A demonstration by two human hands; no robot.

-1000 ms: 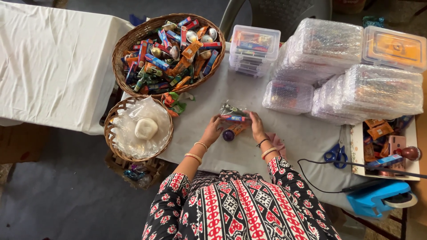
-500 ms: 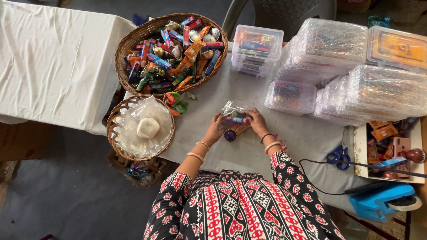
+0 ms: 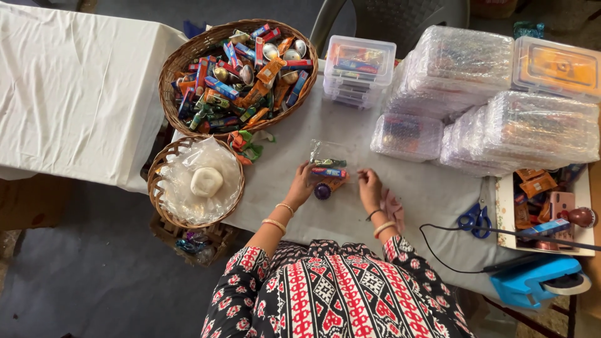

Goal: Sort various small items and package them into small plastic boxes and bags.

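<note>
A small clear plastic pouch (image 3: 330, 161) with colourful wrapped sweets inside lies on the grey table cloth (image 3: 350, 213) in front of me. My left hand (image 3: 302, 186) grips its left edge. My right hand (image 3: 369, 188) pinches its right edge. A small round dark purple object (image 3: 322, 191) sits just below the pouch between my hands. Both wrists wear bangles.
A large wicker basket (image 3: 188, 59) full of wrapped sweets stands at the back left. A smaller basket (image 3: 164, 164) holds a white lump on plastic. Stacked clear boxes (image 3: 494, 94) fill the right. Blue scissors (image 3: 474, 220), a cable and a blue tape dispenser (image 3: 538, 281) lie at the right.
The pouch was held up between both hands; now it is lowered flat on the cloth and my right hand has slid out to its right edge.
</note>
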